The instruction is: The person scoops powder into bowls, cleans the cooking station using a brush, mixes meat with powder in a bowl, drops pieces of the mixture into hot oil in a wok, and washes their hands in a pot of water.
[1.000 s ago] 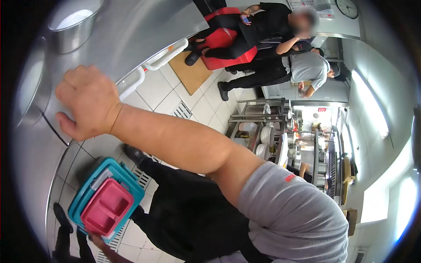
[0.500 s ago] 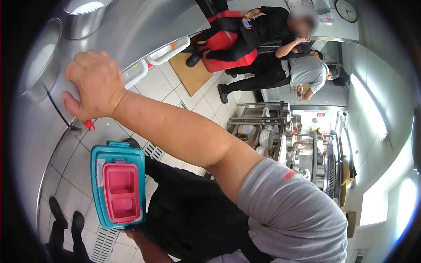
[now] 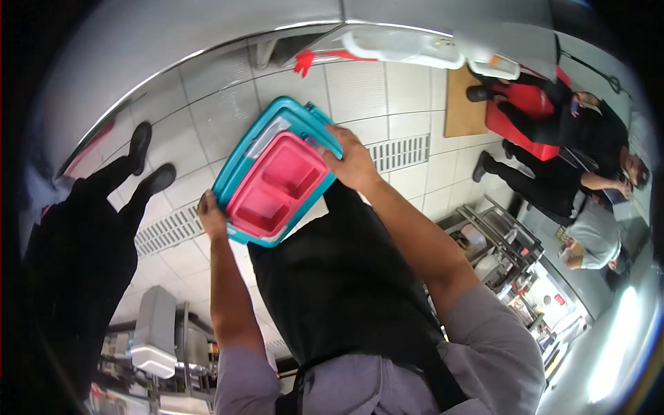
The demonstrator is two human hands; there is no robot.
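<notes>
A teal plastic box [image 3: 234, 162] is held in front of my black apron. On top of it sits a pink two-compartment tray [image 3: 282, 181], with no contents visible in either compartment. My left hand [image 3: 211, 216] grips the box's near left edge. Around its right end, by the handle clip, my right hand [image 3: 351, 158] is closed. The undersides of the box and some fingertips are hidden.
A steel counter [image 3: 173, 34] runs along the top, with white bins [image 3: 401, 47] beneath it. One person's dark shoes [image 3: 140, 147] stand at left. Other people [image 3: 595, 232] are at right near red seats [image 3: 526, 114]. Steel racks [image 3: 487, 235] stand behind.
My right hand has left the counter and now grips the box's right end. The box has turned and sits more centrally in view; the left hand still holds it.
</notes>
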